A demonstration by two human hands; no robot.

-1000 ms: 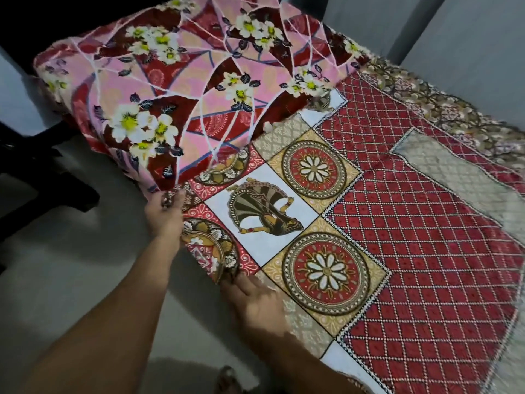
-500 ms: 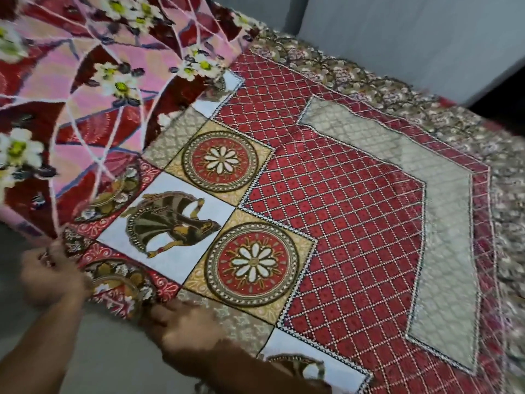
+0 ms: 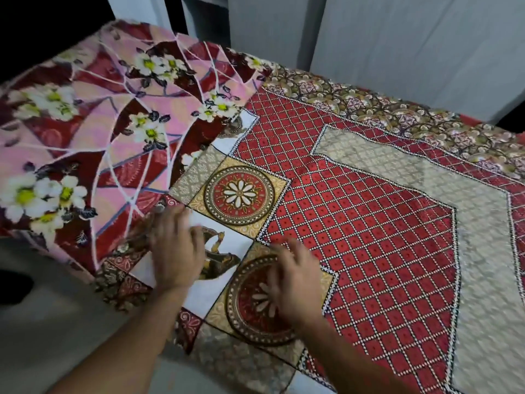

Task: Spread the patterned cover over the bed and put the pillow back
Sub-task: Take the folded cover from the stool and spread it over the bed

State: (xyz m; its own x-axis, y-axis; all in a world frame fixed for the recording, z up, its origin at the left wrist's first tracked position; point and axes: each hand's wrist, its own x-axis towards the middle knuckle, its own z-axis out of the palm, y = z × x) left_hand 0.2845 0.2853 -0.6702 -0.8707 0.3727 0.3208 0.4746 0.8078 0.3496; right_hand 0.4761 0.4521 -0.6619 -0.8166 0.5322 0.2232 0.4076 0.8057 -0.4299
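Lying flat from centre to 3 o'clock, the patterned cover [image 3: 369, 223] has the floral pillow [image 3: 99, 123] on it at 10 o'clock, a grey wall [image 3: 397, 52] at 12 and the floor [image 3: 56, 322] at 8. The left hand [image 3: 176, 251] at 7 o'clock and the right hand [image 3: 295, 282] at 6 press spread, straight fingers on the cover, both motion-blurred.

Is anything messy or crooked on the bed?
The patterned cover lies mostly flat, but its near corner, beside the flowery pillow, is bunched where it hangs over the edge.
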